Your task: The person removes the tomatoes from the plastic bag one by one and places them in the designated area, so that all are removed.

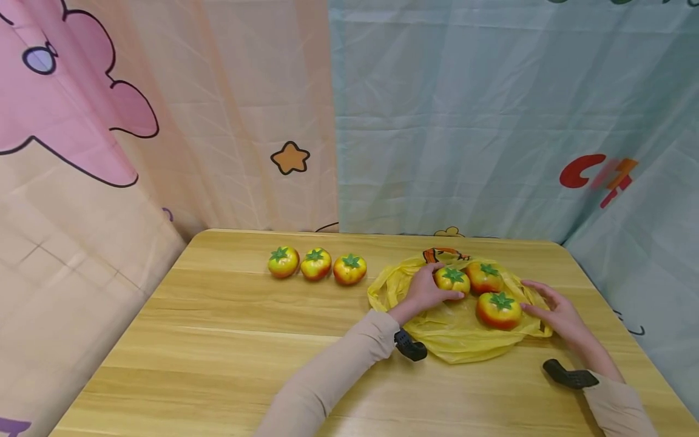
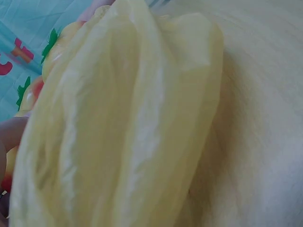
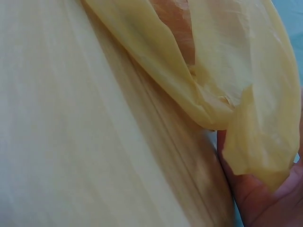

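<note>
A crumpled yellow plastic bag [image 1: 453, 340] lies spread at the right of the table, also filling much of the left wrist view as a yellow sheet [image 2: 118, 118]. My left hand [image 1: 428, 290] grips a yellow-red tomato [image 1: 452, 280] with a green star-shaped top, thumb in front and fingers behind. Two more tomatoes are on the bag: one behind [image 1: 483, 277], one in front [image 1: 499, 311]. My right hand [image 1: 562, 312] is at the bag's right edge, thumb and fingers spread apart, thumb tip by the front tomato. Bag plastic [image 3: 260, 132] covers part of that hand in the right wrist view.
Three similar tomatoes stand in a row left of the bag: a left one [image 1: 283, 262], a middle one [image 1: 315, 264] and a right one [image 1: 350, 269]. The wooden table [image 1: 207, 346] meets printed curtains [image 1: 437, 121] at its back and sides.
</note>
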Demonstrator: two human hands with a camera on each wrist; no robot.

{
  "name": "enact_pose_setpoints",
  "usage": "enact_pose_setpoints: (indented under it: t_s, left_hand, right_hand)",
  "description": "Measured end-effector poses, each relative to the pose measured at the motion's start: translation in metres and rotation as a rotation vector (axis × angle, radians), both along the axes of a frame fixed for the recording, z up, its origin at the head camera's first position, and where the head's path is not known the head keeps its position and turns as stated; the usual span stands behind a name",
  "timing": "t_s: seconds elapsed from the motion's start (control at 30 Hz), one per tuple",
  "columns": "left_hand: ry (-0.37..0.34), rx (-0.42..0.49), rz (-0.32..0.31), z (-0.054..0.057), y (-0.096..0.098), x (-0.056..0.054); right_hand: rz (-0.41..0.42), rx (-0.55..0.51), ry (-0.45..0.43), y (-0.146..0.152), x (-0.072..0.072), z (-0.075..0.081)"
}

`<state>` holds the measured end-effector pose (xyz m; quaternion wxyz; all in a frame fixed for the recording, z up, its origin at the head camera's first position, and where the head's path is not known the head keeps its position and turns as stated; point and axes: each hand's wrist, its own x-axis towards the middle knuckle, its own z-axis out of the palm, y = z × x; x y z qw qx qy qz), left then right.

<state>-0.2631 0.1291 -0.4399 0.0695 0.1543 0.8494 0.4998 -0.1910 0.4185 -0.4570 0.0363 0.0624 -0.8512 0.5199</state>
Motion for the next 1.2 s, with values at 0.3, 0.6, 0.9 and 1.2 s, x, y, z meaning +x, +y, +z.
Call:
enact_pose_setpoints:
  t_s: [0.3,0.6,0.9,1.2]
  left_hand:
    - [0.012,0.004,0.025,0.0,-0.002,0.0]
    - [0.016,0.021,0.066,0.004,-0.002,0.001]
    - [-0.006,0.116,0.073,0.015,-0.009,0.01]
    - [0.018,0.18,0.096,0.027,-0.019,0.02]
  right_hand:
    - [-0.011,0.028,-0.004,-0.003,-0.002,0.002]
    - [-0.023,0.048,-0.018,-0.003,-0.003,0.004]
    - [-0.022,0.044,-0.02,-0.002,-0.001,0.003]
    - [-0.018,0.021,-0.01,-0.001,0.001,0.001]
